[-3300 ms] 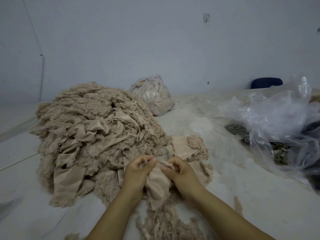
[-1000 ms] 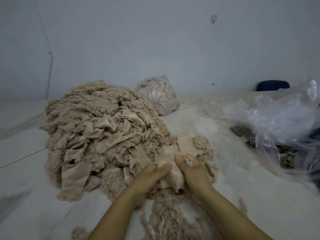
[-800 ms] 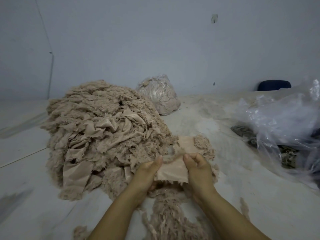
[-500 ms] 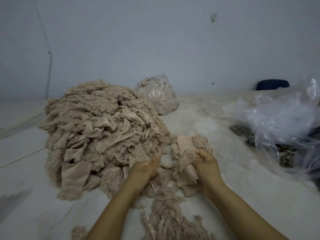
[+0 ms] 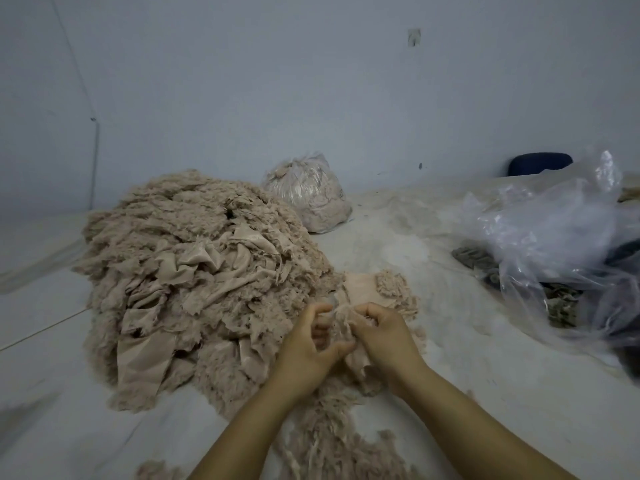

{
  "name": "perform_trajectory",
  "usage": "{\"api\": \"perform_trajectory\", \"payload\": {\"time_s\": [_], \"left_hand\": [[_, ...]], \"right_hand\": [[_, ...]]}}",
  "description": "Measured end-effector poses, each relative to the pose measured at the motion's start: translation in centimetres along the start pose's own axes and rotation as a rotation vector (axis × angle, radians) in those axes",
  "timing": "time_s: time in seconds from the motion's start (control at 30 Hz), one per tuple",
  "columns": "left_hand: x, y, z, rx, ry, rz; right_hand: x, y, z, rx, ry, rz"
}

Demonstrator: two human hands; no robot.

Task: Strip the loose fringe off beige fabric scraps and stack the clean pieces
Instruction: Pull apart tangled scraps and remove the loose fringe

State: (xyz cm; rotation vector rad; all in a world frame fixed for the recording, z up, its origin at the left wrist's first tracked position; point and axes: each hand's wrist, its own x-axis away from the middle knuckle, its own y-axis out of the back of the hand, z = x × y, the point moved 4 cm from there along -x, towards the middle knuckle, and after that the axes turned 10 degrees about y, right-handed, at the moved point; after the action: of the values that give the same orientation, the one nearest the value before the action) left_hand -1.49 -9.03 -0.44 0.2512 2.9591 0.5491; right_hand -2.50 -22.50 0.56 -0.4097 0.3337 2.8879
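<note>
A beige fabric scrap (image 5: pixel 346 327) is gripped between both hands over the white work surface (image 5: pixel 450 358).

The scrap is pinched by the curled fingers of the left hand (image 5: pixel 308 344) and clutched in the closed right hand (image 5: pixel 384 336); its frayed upper edge is seen between them. A large heap of fringed scraps (image 5: pixel 194 282) is piled just to the left, touching the left hand's side. A small stack of flat pieces (image 5: pixel 360 285) is laid directly beyond the hands. Loose fringe (image 5: pixel 332 441) is strewn below the wrists. A filled clear bag (image 5: pixel 308 195) is set against the wall, and crumpled plastic sheeting (image 5: pixel 561 244) is spread well to the right.
</note>
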Motion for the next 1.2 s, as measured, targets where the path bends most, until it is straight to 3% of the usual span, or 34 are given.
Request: {"api": "perform_trajectory", "payload": {"time_s": [0.13,0.33,0.5,0.63,0.7,0.8,0.87,0.93,1.03,1.2], "left_hand": [[-1.1,0.2,0.7,0.323,0.159,-0.156],[-1.5,-1.0,-0.2,0.406,0.241,-0.183],[-2.2,-2.7,-0.1,0.260,0.327,-0.105],[-2.4,-2.2,1.1,0.283,0.410,0.001],[-2.6,-0.1,1.5,0.075,0.268,-0.123],[-2.1,3.7,1.2,-0.384,0.023,-0.357],[-2.1,5.4,2.0,-0.688,0.117,-0.315],[-2.1,6.4,3.8,-0.860,0.286,-0.214],[-1.5,6.9,4.3,-0.628,0.192,-0.184],[-0.6,7.2,3.8,-0.280,0.129,-0.133]], "right_hand": [[0.0,1.4,-0.7,-0.110,-0.040,-0.078],[-0.8,4.0,-1.7,-0.149,-0.033,-0.186],[-1.8,6.3,-2.8,0.018,-0.009,-0.252],[-1.4,7.4,-3.1,0.343,0.077,-0.265],[-0.6,6.9,-2.8,0.362,0.199,-0.201],[0.3,4.4,-2.8,0.552,0.265,0.191],[0.6,3.5,-3.1,0.744,0.228,0.382],[0.6,3.2,-2.7,0.792,0.205,0.351],[0.7,2.2,-1.4,0.711,0.263,0.255],[1.3,-1.0,-0.3,0.504,0.289,0.298]]}}
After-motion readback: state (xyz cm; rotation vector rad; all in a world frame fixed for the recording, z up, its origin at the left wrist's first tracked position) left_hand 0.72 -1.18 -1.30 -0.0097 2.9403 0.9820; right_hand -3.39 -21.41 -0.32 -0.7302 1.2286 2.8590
